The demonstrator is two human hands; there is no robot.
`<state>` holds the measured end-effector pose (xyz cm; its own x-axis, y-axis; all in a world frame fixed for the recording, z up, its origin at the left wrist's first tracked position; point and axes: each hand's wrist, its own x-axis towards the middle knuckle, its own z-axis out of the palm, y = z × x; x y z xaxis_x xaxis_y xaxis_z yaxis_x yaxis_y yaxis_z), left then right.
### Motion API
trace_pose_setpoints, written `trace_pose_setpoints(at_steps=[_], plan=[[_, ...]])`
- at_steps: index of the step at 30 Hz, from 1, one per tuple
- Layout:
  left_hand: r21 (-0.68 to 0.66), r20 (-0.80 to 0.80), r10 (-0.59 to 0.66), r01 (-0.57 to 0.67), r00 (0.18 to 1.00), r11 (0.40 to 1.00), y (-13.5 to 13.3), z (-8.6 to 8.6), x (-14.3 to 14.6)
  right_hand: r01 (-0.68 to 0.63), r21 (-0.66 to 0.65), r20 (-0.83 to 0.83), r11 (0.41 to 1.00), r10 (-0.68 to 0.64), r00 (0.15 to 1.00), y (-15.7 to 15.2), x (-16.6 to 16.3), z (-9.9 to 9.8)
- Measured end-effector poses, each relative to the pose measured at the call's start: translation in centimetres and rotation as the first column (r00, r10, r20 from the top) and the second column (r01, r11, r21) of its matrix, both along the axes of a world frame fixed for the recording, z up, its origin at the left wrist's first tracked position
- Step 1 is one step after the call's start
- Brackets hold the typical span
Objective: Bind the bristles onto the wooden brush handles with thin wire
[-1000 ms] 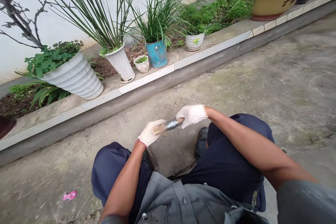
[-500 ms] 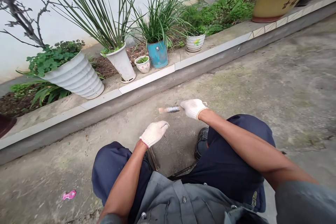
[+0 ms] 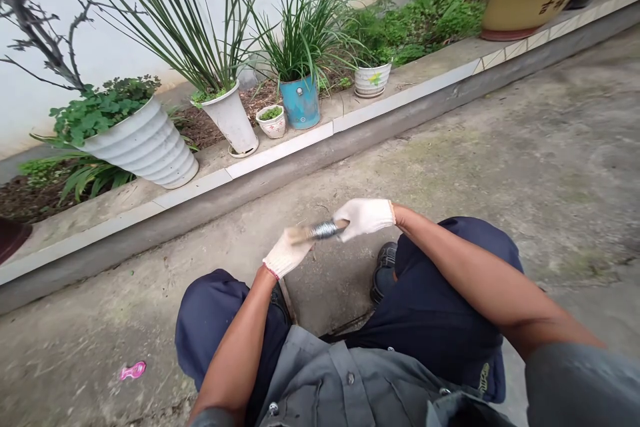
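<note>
Wire-wound stick (image 3: 326, 229): being held near the centre of the view.
Silvery, ridged wire (image 3: 324, 229) is encircling the stick's middle, leaving pale-brown, wood-like ends (the 8 o'clock end is appearing blurred). At 3 o'clock from the winding, the right hand (image 3: 367, 218), gloved in white knit, is gripping one end between thumb and fingers. At 8 o'clock, the left hand (image 3: 287, 255), gloved in off-white knit with a red cuff edge, is overlapping the other end; its grip cannot be determined. Near 12 o'clock, a cylindrical blue pot (image 3: 301, 105) is standing upright.
</note>
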<state>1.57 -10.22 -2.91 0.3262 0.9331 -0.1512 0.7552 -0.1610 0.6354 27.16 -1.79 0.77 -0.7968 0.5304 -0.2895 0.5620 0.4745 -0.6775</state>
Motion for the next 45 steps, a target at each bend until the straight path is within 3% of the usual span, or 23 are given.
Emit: trace_pose_setpoints(at_steps=[3, 5, 7, 10, 13, 16, 19, 23, 25, 27, 31, 35, 37, 39, 42, 45], plan=[[0.005, -0.017, 0.014, -0.014, 1.0, 1.0, -0.1, 0.3, 0.2, 0.308, -0.015, -0.071, 0.951, -0.308, 0.949, 0.9, -0.3, 0.3], [0.001, -0.054, -0.005, 0.005, 0.999, 1.0, -0.3, 0.7, 0.3, 0.425, 0.085, -0.021, 0.901, -0.424, 0.905, 1.6, -0.4, 0.3], [-0.003, -0.11, -0.034, 0.034, 0.993, 0.999, -0.3, 0.9, 0.3, 0.459, 0.272, 0.077, 0.846, -0.495, 0.865, 2.1, -0.3, 0.1], [0.027, -0.175, -0.077, 0.083, 0.981, 0.996, -0.4, 1.1, 0.3, 0.364, 0.491, 0.258, 0.792, -0.53, 0.808, 2.0, -0.4, -0.2], [0.069, -0.205, -0.095, 0.111, 0.974, 0.991, -0.3, 0.9, 0.2, 0.153, 0.48, 0.467, 0.864, -0.399, 0.789, 1.1, -0.7, -0.5], [0.081, -0.202, -0.099, 0.117, 0.974, 0.99, -0.2, 0.7, 0.0, -0.097, 0.304, 0.594, 0.948, -0.109, 0.797, 0.1, -0.8, -0.6], [0.068, -0.148, -0.06, 0.07, 0.987, 0.995, -0.1, 0.6, -0.3, -0.233, 0.131, 0.54, 0.964, 0.128, 0.832, -0.3, -0.5, -1.0], [0.036, -0.053, -0.036, 0.038, 0.998, 0.999, 0.0, 0.5, -0.6, -0.269, 0.05, 0.294, 0.962, 0.243, 0.924, 0.0, 0.3, -1.2], [0.022, -0.019, -0.048, 0.049, 0.999, 0.999, 0.0, 0.4, -0.6, -0.19, 0.042, 0.141, 0.981, 0.182, 0.973, 0.2, 0.4, -1.0], [0.019, -0.007, -0.018, 0.019, 1.0, 1.0, -0.1, 0.4, -0.4, -0.017, 0.025, 0.026, 1.0, 0.016, 1.0, 0.4, 0.3, -0.5], [0.026, -0.057, 0.007, -0.006, 0.998, 1.0, -0.2, 0.9, 0.1, 0.346, 0.024, -0.045, 0.938, -0.345, 0.938, 1.1, -0.1, 0.6], [0.004, -0.131, -0.035, 0.035, 0.991, 0.999, -0.3, 1.4, 0.6, 0.462, 0.313, 0.111, 0.83, -0.515, 0.85, 2.1, -0.1, 0.2], [0.002, -0.161, -0.048, 0.049, 0.986, 0.999, -0.4, 1.5, 0.6, 0.381, 0.462, 0.231, 0.801, -0.524, 0.82, 2.2, -0.1, -0.4], [0.016, -0.18, -0.062, 0.066, 0.982, 0.998, -0.4, 1.4, 0.6, 0.236, 0.506, 0.376, 0.83, -0.458, 0.806, 1.8, -0.2, -0.9], [0.038, -0.173, -0.077, 0.085, 0.982, 0.996, -0.4, 1.3, 0.3, -0.015, 0.383, 0.562, 0.924, -0.22, 0.797, 0.7, -0.5, -1.2], [0.051, -0.123, -0.048, 0.055, 0.991, 0.997, -0.3, 1.2, -0.1, -0.199, 0.19, 0.564, 0.961, 0.059, 0.824, -0.1, -0.4, -1.2]])
